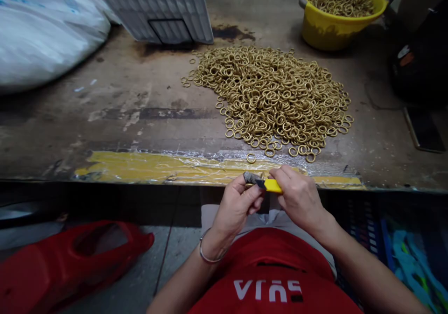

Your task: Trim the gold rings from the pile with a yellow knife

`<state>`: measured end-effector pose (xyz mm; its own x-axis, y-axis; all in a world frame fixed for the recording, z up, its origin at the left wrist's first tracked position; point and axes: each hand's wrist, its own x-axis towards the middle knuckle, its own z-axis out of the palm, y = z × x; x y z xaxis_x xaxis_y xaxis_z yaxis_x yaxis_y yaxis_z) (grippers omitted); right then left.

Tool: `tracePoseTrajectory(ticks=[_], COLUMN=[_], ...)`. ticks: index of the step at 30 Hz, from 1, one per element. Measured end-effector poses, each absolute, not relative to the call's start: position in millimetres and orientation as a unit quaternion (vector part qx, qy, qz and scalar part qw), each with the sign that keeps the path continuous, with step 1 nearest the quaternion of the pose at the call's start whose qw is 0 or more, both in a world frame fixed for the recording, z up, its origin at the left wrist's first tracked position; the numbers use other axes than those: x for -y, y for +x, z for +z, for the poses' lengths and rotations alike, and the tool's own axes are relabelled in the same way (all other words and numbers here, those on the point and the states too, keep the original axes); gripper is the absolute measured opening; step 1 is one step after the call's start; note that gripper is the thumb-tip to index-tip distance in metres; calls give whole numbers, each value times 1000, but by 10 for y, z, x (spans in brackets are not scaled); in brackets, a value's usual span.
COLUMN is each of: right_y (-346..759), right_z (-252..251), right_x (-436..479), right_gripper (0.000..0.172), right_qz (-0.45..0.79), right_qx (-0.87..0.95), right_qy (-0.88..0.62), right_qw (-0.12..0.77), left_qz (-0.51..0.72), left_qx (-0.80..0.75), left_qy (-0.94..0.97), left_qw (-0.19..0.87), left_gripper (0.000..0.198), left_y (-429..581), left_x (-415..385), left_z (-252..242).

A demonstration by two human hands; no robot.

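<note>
My right hand [299, 195] grips a yellow utility knife [273, 185] whose dark blade points left. Its tip reaches the fingertips of my left hand [236, 204], over the table's front edge. Grey wrapping [250, 177] covers one left fingertip. The left fingers are pinched on what looks like a gold-coloured ring, mostly hidden by the fingers and blade. Just beyond, a single loose ring [251, 158] lies by the yellow tape [140, 167] on the table edge. Behind it spreads a large heap of gold-coloured rings [276, 94].
At the back right stands a yellow tub [325, 29] of similar pieces. A phone [423, 129] lies at the right. A white bag [49, 34] and a ribbed grey panel [161, 6] occupy the back left. Below the table is a red plastic stool [52, 267].
</note>
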<state>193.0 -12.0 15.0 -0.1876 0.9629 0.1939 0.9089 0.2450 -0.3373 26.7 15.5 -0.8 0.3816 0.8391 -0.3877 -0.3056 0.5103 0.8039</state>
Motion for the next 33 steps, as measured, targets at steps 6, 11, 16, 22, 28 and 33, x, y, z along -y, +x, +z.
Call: tracePoseTrajectory(ticks=[6,11,16,22,28,33], right_y=[1890,1994,1800,1653,1907,1977], right_z=[132,149,130,26,126,221], right_x=[35,-224,-427,-635,-535,-404], right_gripper=[24,27,35,31,21,20], right_qz=[67,70,127,134,337,407], right_qx=[761,679,755,786,769,743], right_qy=[-638,-730,-642,-603,-464,-396], right_qw=[99,-4,33,-1,281,356], left_qz=[375,326,372,412,408,323], left_qx=[-393,-341,-331,-341,-402,-351], left_qy=[418,483,302,257,261,273], left_qw=[729,738,813,805,777,836], left_gripper=[25,25,38,25,38,41], left_y=[130,-76,-88,-202,-190,-61], left_x=[-147,-50,-96,-254,-313,-301], left_z=[-98,39,-95,-192,-118,-123])
